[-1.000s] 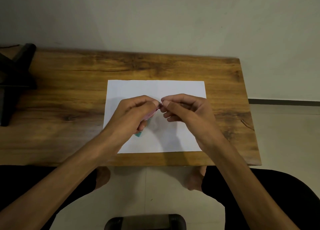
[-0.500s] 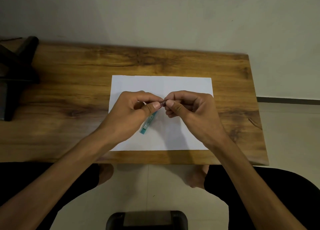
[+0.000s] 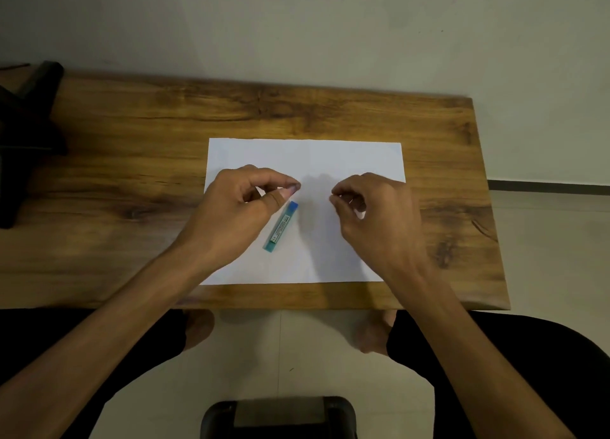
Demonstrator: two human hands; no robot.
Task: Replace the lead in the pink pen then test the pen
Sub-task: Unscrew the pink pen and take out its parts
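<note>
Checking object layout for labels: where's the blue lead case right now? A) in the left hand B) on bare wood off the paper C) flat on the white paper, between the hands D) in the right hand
C: the lead case lies flat on the paper, just right of the left hand and apart from the right hand; neither hand holds it.

Wooden table point(image 3: 132, 181), dark grain knots, set against a plain pale wall point(image 3: 297, 25). Light tiled floor point(image 3: 544, 240) to the right and near side; dark skirting strip point(image 3: 548, 186) along the wall base. Black object point(image 3: 26, 124) at table's far left; dark seat edge point(image 3: 280, 415) near.
</note>
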